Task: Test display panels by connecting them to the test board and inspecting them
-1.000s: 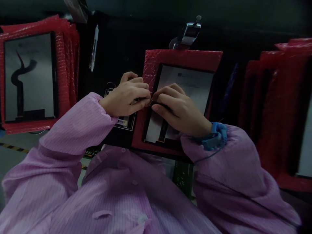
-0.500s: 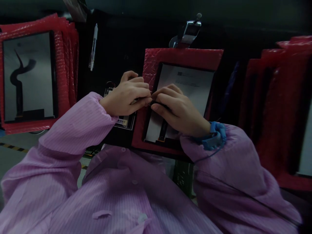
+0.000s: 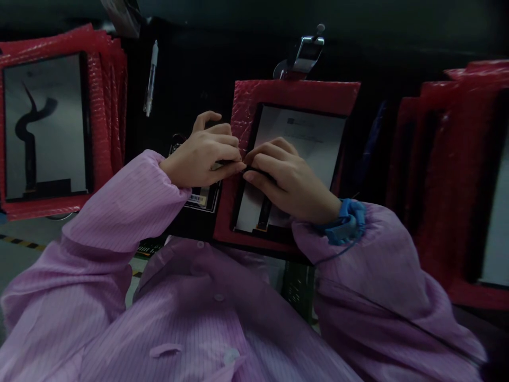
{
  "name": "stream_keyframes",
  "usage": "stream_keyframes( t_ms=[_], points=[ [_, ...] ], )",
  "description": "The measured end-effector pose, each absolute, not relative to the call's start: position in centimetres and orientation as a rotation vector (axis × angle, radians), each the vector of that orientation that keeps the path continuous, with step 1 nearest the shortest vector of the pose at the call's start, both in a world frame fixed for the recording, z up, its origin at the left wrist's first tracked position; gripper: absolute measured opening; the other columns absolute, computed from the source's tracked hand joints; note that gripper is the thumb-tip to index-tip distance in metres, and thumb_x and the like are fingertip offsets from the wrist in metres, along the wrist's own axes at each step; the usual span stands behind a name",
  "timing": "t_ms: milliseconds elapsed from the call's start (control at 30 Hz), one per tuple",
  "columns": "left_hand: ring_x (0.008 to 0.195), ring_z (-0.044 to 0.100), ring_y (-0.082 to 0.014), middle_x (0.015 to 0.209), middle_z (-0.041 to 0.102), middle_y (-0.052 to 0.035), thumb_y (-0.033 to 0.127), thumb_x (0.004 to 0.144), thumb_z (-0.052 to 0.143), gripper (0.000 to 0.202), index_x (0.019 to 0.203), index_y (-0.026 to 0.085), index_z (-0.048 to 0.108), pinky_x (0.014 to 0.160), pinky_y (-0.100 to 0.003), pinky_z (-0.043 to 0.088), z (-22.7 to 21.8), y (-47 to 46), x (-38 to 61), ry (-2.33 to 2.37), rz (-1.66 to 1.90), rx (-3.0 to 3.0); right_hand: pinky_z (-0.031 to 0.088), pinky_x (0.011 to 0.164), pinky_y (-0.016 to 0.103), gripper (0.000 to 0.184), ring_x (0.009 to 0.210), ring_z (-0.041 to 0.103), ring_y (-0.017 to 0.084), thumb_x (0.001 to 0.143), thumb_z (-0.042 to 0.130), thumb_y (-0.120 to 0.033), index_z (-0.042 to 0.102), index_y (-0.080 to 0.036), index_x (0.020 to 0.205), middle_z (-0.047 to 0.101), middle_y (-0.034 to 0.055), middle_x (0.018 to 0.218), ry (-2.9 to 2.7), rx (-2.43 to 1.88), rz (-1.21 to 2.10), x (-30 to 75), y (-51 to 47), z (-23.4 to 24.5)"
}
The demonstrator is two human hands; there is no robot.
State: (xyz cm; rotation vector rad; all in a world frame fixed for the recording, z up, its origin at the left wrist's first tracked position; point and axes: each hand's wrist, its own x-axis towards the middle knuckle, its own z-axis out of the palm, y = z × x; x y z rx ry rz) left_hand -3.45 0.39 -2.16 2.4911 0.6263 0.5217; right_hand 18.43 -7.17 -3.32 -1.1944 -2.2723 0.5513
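Observation:
A display panel [image 3: 314,124] with a pale back and dark edges lies on a red bubble-wrap sheet [image 3: 244,106]. From its lower edge a black ribbon cable [image 3: 263,212] runs up under my right hand [image 3: 292,175]. That hand is closed, thumb and fingers pinching the dark strip of cable over the panel's left side. My left hand [image 3: 209,154] meets it fingertip to fingertip, its thumb and fingers pressed together with the index raised; what they pinch is hidden. Beneath my left wrist is a partly covered circuit board with a barcode label [image 3: 196,199].
Red bubble-wrap sheets [image 3: 105,106] are stacked at the left with another display panel [image 3: 59,122] on top. More red sheets [image 3: 441,212] stand at the right. A white pen [image 3: 151,79] and a metal clamp [image 3: 308,55] lie farther back. A blue wrist strap [image 3: 345,223] trails a cord.
My left fingers have spread slightly and the raised index is straighter. Both hands stay together at the same place; the whole view has shifted slightly.

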Motion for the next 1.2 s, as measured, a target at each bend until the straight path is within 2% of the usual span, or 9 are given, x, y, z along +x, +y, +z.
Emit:
stream_keyframes(
  t_ms=[333, 567, 867, 1067, 1200],
  points=[
    [0.096, 0.067, -0.0231, 0.073, 0.071, 0.0022, 0.048, 0.099, 0.059, 0.029, 0.084, 0.031, 0.076, 0.116, -0.059, 0.026, -2.05, 0.33, -3.47, 0.655, 0.541, 2.449, 0.046, 0.096, 0.049, 0.04, 0.105, 0.056, 0.028, 0.107, 0.038, -0.049, 0.066, -0.022, 0.097, 0.068, 0.011, 0.106, -2.268, -1.225, 0.53, 18.59, -7.14, -3.54],
    [0.098, 0.069, -0.0228, 0.08, 0.075, 0.0023, 0.049, 0.099, 0.06, 0.026, 0.09, 0.032, 0.079, 0.116, -0.059, 0.026, -2.1, 0.33, -3.41, 0.659, 0.547, 2.423, 0.047, 0.095, 0.046, 0.035, 0.105, 0.057, 0.027, 0.107, 0.043, -0.047, 0.064, -0.021, 0.096, 0.067, 0.0108, 0.107, -2.292, -1.2, 0.504, 18.69, -7.19, -3.51],
    [0.095, 0.069, -0.0222, 0.078, 0.074, 0.0023, 0.049, 0.096, 0.064, 0.026, 0.085, 0.03, 0.076, 0.113, -0.054, 0.034, -2.06, 0.09, -3.18, 0.664, 0.571, 2.419, 0.047, 0.094, 0.047, 0.04, 0.105, 0.057, 0.027, 0.108, 0.039, -0.05, 0.065, -0.022, 0.097, 0.067, 0.0104, 0.107, -2.305, -1.186, 0.471, 18.54, -7.38, -3.33],
    [0.091, 0.067, -0.0224, 0.073, 0.07, 0.0031, 0.043, 0.091, 0.067, 0.023, 0.077, 0.025, 0.07, 0.102, -0.053, 0.038, -2.23, -0.44, -3.03, 0.615, 0.725, 2.398, 0.047, 0.094, 0.046, 0.036, 0.103, 0.057, 0.026, 0.108, 0.042, -0.048, 0.064, -0.022, 0.098, 0.068, 0.011, 0.11, -2.309, -1.155, 0.463, 18.21, -7.54, -3.22],
    [0.09, 0.066, -0.022, 0.073, 0.07, 0.0028, 0.04, 0.092, 0.063, 0.022, 0.076, 0.026, 0.067, 0.104, -0.053, 0.039, -2.14, -0.45, -2.83, 0.65, 0.715, 2.466, 0.048, 0.092, 0.044, 0.037, 0.102, 0.057, 0.026, 0.108, 0.041, -0.048, 0.063, -0.021, 0.095, 0.067, 0.0111, 0.108, -2.297, -1.156, 0.455, 18.09, -7.55, -3.36]
  ],
)
